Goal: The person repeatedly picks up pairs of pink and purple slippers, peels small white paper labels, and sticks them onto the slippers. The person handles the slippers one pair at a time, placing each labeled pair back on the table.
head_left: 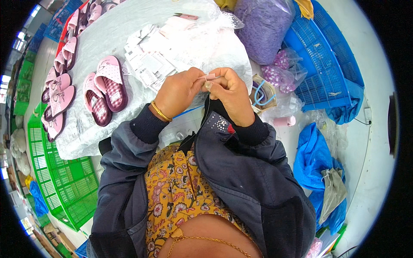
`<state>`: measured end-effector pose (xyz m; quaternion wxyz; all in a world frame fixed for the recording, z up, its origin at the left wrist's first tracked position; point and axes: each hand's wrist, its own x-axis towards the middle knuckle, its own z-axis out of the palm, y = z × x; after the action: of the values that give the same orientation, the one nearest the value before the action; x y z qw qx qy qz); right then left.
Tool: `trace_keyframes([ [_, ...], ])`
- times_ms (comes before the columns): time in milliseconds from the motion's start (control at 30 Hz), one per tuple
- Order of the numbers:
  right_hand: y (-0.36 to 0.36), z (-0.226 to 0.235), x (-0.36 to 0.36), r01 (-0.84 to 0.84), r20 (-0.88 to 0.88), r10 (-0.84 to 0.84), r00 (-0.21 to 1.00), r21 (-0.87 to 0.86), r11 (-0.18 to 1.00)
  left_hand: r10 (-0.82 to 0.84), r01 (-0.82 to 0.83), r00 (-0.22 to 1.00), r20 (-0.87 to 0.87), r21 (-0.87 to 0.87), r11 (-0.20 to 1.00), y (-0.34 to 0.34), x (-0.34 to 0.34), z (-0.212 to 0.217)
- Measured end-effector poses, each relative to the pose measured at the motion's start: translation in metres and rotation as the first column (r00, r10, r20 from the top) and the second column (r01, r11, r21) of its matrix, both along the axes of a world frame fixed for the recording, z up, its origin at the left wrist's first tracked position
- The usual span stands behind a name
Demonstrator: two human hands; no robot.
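In front of my chest, my left hand and my right hand meet with their fingertips pinched together. Between them is a small pale pink tag, and a thin thread seems to hang from it. Just beyond my left hand lies a loose pile of white printed tags on the plastic-covered table. A pair of pink dotted slippers with dark maroon soles sits to the left, both toes pointing away from me.
More pink slippers line the table's left edge. Beside it stands a green basket. A pink-handled tool lies at the far side. At right are a purple-filled bag, blue crates, a small box and blue plastic sheeting.
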<state>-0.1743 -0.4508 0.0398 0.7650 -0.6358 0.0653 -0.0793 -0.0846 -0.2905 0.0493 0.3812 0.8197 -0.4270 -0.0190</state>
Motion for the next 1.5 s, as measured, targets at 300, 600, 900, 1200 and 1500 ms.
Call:
trace_keyframes([
  [300,-0.003,-0.007,0.004,-0.066,-0.074,0.081,0.994,0.187,0.980,-0.065,0.070,0.989,0.131,-0.037,0.997,0.007,0.000,-0.007],
  [600,0.005,-0.008,-0.003,-0.195,-0.133,0.205,0.970,0.084,0.977,-0.221,-0.005,0.636,-0.739,-0.290,0.957,0.027,0.001,-0.017],
  [900,0.014,-0.015,-0.009,-0.173,-0.070,0.159,0.985,-0.458,0.872,0.121,-0.159,0.943,-0.310,-0.103,0.982,0.054,-0.027,-0.033],
  [1200,0.032,-0.030,0.003,-0.270,-0.130,0.256,0.958,-0.097,0.958,0.358,-0.342,0.928,0.101,-0.147,0.928,0.074,-0.019,-0.035],
  [1500,0.027,-0.038,0.000,-0.258,-0.095,0.255,0.962,-0.027,0.966,0.375,-0.478,0.742,0.556,0.046,0.877,0.111,0.032,-0.062],
])
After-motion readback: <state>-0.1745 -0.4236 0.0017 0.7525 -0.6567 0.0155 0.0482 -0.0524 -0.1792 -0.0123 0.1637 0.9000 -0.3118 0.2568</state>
